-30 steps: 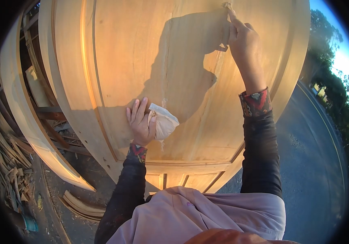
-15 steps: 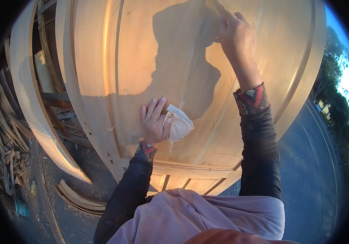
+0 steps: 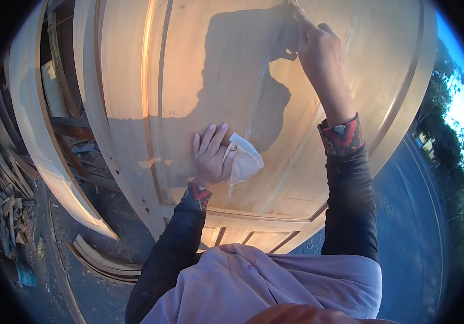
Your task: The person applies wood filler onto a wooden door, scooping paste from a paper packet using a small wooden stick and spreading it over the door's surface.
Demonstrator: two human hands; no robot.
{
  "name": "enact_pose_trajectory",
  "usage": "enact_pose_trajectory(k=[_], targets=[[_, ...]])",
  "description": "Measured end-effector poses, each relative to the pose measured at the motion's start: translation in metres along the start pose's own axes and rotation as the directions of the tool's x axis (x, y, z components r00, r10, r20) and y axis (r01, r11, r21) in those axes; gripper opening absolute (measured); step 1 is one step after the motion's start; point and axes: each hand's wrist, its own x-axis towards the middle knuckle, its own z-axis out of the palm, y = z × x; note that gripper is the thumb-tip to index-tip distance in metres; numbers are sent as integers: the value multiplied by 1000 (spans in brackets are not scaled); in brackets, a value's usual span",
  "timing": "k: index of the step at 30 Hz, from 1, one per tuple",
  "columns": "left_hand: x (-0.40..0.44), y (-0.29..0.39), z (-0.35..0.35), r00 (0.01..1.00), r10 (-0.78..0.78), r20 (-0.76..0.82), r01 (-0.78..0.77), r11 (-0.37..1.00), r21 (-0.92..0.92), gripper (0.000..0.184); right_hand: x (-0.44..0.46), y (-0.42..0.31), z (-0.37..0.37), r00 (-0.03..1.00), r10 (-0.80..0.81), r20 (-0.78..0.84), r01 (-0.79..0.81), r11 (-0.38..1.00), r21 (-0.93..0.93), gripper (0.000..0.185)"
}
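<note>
A large pale wooden door (image 3: 188, 65) with raised mouldings stands in front of me, with a pale streak down its panel. Low on the panel, my left hand (image 3: 211, 157) rests with its fingers against the wood, and its thumb pins a crumpled whitish bag (image 3: 246, 160) against the palm side. My right hand (image 3: 321, 56) is high on the door, fingers curled and the index finger stretched up. At that fingertip, by the top edge of the view, a small pale thing shows; its kind is unclear. My shadow covers the middle of the panel.
Behind the door at left stands a wooden frame (image 3: 26, 108). Scrap wood (image 3: 7, 189) is heaped beside it, and curved-looking boards (image 3: 102, 262) lie on the ground. A paved road (image 3: 405, 232) and trees (image 3: 445, 129) are on the right.
My right hand has shifted slightly down and right in view, and the small pale thing at its fingertip now shows. My left hand still holds the bag against the door.
</note>
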Motion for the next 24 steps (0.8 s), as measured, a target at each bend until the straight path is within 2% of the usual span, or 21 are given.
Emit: enact_pose_trajectory(k=[3, 4, 7, 10, 13, 16, 18, 19, 22, 24], targets=[[2, 1, 0, 999, 7, -52, -8, 1000, -14, 29, 8, 11, -14, 991, 82, 104, -101, 977, 188, 32], [2, 0, 1, 999, 8, -37, -8, 1000, -12, 29, 12, 19, -13, 956, 244, 162, -288, 882, 374, 32], [-1, 0, 0, 1000, 3, -6, -3, 1000, -8, 29, 22, 28, -12, 922, 296, 251, -387, 666, 637, 33], [0, 0, 0, 1000, 2, -8, -2, 1000, -3, 29, 27, 20, -6, 914, 321, 248, -401, 620, 674, 34], [0, -1, 0, 1000, 12, -19, -12, 1000, 3, 29, 25, 17, 0, 922, 295, 252, -388, 692, 609, 32], [0, -1, 1, 999, 18, -28, -18, 1000, 5, 29, 24, 1, -4, 918, 361, 167, -396, 794, 461, 31], [0, -2, 2, 999, 27, -37, -27, 1000, 10, 29, 22, 7, 4, 984, 171, -42, -159, 967, 197, 31], [1, -2, 2, 999, 26, -38, -26, 1000, 6, 29, 21, 8, 7, 991, 50, -121, -45, 998, 38, 31], [2, -1, 0, 999, 20, -34, -20, 1000, -2, 30, 11, -3, 13, 990, 1, -138, -8, 999, -49, 32], [1, -1, 0, 1000, 17, -23, -17, 1000, -2, 30, 7, -9, 18, 994, 24, -104, -34, 995, -99, 32]])
